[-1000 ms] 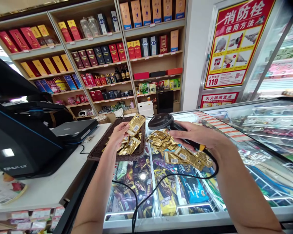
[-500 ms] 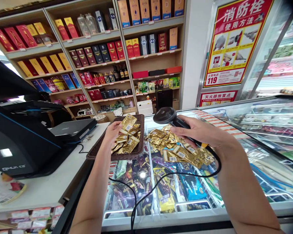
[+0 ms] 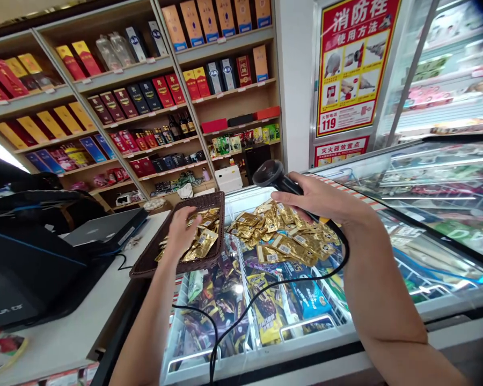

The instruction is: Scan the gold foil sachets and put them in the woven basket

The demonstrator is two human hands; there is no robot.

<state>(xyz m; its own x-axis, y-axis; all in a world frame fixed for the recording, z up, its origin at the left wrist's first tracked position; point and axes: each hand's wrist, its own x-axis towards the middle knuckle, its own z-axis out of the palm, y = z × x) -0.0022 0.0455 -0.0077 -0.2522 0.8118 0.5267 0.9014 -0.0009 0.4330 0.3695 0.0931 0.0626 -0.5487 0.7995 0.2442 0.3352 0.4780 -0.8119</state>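
Observation:
My right hand (image 3: 326, 199) is wrapped round a black barcode scanner (image 3: 270, 173), its head pointing left. Its cable (image 3: 290, 282) loops down across the freezer's glass top. Beneath the scanner lies a heap of small gold foil packets (image 3: 284, 217) with printed barcodes. My left hand (image 3: 180, 231) is over a brown woven basket (image 3: 221, 228), fingers apart, with no packet visible in it. More gold packets (image 3: 203, 244) lie in the basket around those fingers; my hand hides some of them.
Bagged frozen goods (image 3: 265, 316) show through the freezer glass. At left, a black checkout machine (image 3: 28, 279) and a grey flat-topped device (image 3: 104, 228) stand on a white counter (image 3: 70, 321). Shelves of boxed bottles (image 3: 137, 99) line the back wall, beside a red fire-hydrant poster (image 3: 356, 69).
My left hand has let go of a gold packet over the basket, and its fingers have spread. The right hand still holds the scanner. The whole view has shifted.

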